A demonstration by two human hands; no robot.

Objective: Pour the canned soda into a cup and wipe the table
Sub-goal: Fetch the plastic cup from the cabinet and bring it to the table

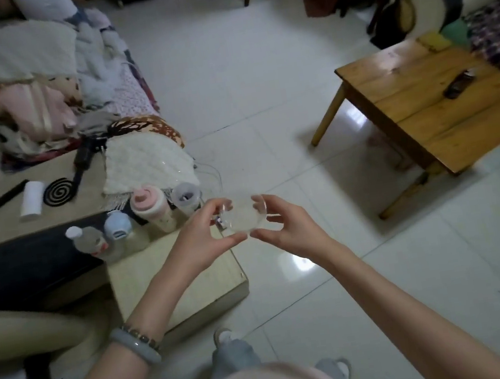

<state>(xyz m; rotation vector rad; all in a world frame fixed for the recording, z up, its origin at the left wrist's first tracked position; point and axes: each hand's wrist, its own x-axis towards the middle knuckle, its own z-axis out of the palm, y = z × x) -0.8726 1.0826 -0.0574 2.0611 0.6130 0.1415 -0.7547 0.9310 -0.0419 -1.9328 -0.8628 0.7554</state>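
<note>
Person standing, view straight down past both forearms to a tiled floor.

- Cup: clear plastic, held in the air in front of the body, over the floor just past the corner of a low tabletop. Mouth faces up toward the camera. Looks empty; no coloured liquid or foam shows, though the clear wall makes a thin layer hard to rule out.
- Left hand: fingers curled, pinching the cup's left side, thumb under the near edge.
- Right hand: pinching the right side in the same way. The two thumbs nearly meet below the cup.
- Soda can: not in view anywhere.
- Low tabletop carries a pink-capped bottle, a blue-capped bottle, a water bottle and a grey-lidded tumbler. None reads as a can.
- Wooden tabletop, off to the right and well apart from the hands, with a dark flat object on it. No spill visible on its surface.
- No obvious wiping cloth; fabrics heaped on the sofa, cannot tell if any is meant for it.

Judgement: very early. Cup is in hand, and that is all. Left to do: set the cup down, find and open the can, pour, wipe. Cannot tell which tabletop is the one to wipe.
</note>
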